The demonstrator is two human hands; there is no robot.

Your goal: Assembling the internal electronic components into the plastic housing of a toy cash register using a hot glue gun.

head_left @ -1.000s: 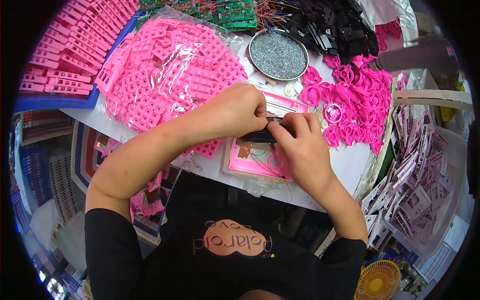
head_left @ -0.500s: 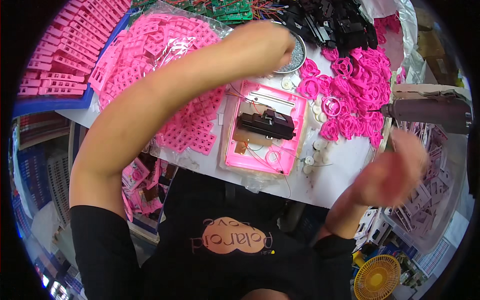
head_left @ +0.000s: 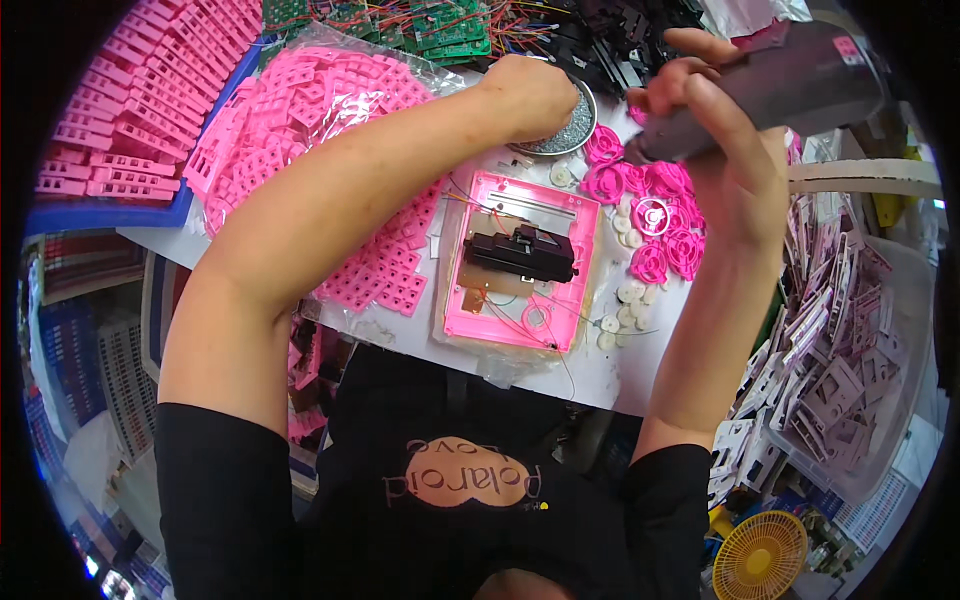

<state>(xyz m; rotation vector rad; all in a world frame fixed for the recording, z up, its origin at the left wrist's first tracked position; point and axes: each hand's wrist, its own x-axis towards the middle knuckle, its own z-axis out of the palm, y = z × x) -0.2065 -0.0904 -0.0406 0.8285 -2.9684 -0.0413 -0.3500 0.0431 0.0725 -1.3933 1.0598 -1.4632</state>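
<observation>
Pink frame point(head_left: 520, 265) lies at centre, freed since you lifted both hands away. Your right hand point(head_left: 735, 150), now at two o'clock, grips a grey power tool point(head_left: 790, 85); your left hand point(head_left: 530, 95) curls into the round metal dish point(head_left: 570, 125) at twelve.

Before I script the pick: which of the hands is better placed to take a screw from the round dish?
Left. The left hand already rests over the round dish, while the right hand grips a grey tool.
</observation>
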